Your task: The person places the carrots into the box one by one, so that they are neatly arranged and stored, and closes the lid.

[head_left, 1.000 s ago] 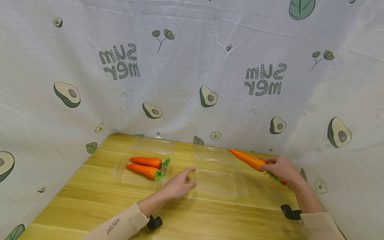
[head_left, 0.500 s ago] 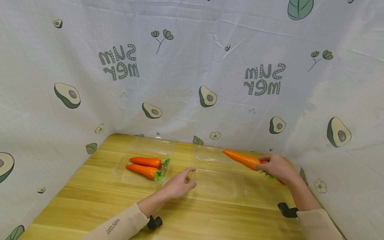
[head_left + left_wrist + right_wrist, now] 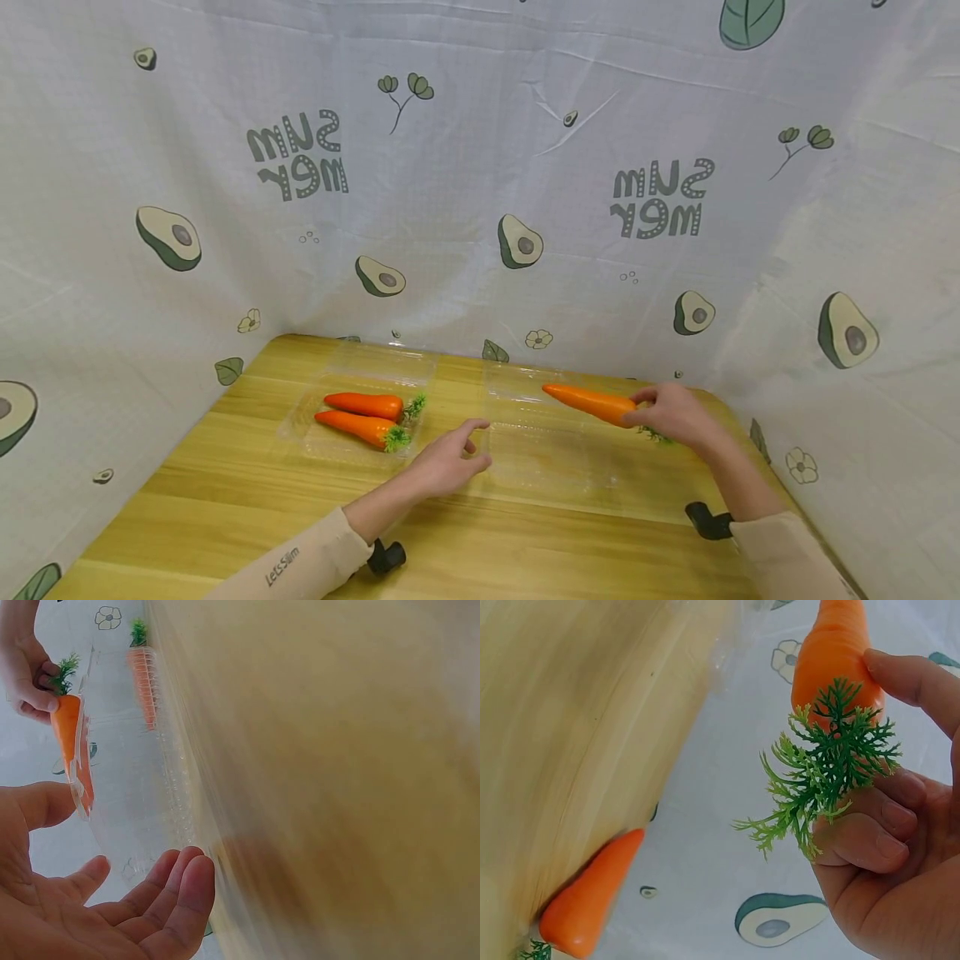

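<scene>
My right hand [image 3: 678, 414] pinches an orange toy carrot [image 3: 592, 402] near its thick end, with the tip pointing left over the right-hand clear plastic box [image 3: 551, 479]. The carrot's frilly green top [image 3: 836, 742] hangs below the fingers in the right wrist view. My left hand [image 3: 446, 462] lies at the left side of that box, fingers loosely bent, its index fingertip right at the rim in the left wrist view. Another carrot [image 3: 592, 896] lies on the table; in the head view it is hidden behind my right hand and arm.
To the left stands a second clear plastic box [image 3: 300, 433] with its lid folded back, holding two carrots, one behind [image 3: 367, 405] and one in front [image 3: 352, 426]. The wooden table [image 3: 480, 558] ends at a patterned cloth [image 3: 450, 208] behind and at the sides.
My right hand has moved left with the carrot, from beside the right-hand box to over it, and the tip has dipped a little. My left hand has stayed put.
</scene>
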`<act>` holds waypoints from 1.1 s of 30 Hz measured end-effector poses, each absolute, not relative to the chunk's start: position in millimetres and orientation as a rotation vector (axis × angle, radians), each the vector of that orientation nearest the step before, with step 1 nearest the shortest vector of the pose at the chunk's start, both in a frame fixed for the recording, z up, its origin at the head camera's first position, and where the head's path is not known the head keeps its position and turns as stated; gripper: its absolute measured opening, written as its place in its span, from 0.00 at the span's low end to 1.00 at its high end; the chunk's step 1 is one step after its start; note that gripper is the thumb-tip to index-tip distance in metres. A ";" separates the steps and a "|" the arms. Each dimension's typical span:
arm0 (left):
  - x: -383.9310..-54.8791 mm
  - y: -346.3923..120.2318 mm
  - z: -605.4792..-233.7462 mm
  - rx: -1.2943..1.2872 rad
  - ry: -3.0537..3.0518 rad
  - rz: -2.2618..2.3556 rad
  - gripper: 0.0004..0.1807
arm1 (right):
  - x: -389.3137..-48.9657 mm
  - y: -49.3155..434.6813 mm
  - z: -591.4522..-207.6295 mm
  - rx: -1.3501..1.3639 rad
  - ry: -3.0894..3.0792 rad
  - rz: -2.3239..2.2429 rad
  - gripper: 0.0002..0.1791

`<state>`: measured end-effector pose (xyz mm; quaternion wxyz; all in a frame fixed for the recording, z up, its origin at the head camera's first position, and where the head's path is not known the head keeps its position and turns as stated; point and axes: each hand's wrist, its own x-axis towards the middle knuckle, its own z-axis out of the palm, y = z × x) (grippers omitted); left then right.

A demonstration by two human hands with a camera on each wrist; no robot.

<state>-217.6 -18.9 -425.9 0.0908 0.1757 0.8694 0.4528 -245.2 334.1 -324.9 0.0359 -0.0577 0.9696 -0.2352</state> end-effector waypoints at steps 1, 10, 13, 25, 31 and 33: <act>-217.6 -18.7 -425.9 0.521 2.584 1.345 0.32 | -245.6 332.9 -324.9 -0.184 2.977 -0.724 0.30; -218.0 -17.3 -426.3 0.514 2.582 1.342 0.32 | -249.6 321.2 -326.2 -0.225 2.944 -0.737 0.25; -218.1 -16.9 -426.5 0.510 2.581 1.341 0.32 | -251.6 317.5 -326.8 -0.243 2.942 -0.720 0.24; -218.8 -16.7 -426.5 0.500 2.578 1.346 0.32 | -261.2 304.8 -328.4 -0.286 2.950 -0.623 0.20; -217.8 -16.9 -427.2 0.501 2.580 1.349 0.32 | -263.7 296.0 -330.4 -0.293 2.943 -0.585 0.21; -217.7 -16.9 -427.8 0.505 2.582 1.347 0.32 | -264.0 292.9 -331.2 -0.292 2.950 -0.561 0.20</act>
